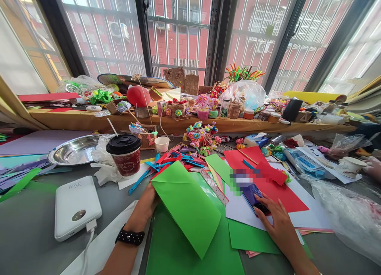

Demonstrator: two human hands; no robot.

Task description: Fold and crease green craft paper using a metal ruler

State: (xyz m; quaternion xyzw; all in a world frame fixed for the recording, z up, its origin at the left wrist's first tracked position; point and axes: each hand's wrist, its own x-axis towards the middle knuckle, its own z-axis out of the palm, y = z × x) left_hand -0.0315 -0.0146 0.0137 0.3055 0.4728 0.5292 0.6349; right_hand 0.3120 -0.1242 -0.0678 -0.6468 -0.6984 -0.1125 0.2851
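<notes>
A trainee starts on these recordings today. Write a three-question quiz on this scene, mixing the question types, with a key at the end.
1. Multiple choice: What does the left hand hold up?
A) a red sheet
B) a green sheet
C) a white paper cup

2. True or false: The lid of the coffee cup is white.

3. Fill in the blank: A white ____ is plugged into the power bank.

Key:
1. B, a green sheet.
2. False: the lid of the coffee cup is black.
3. Cable.
</notes>
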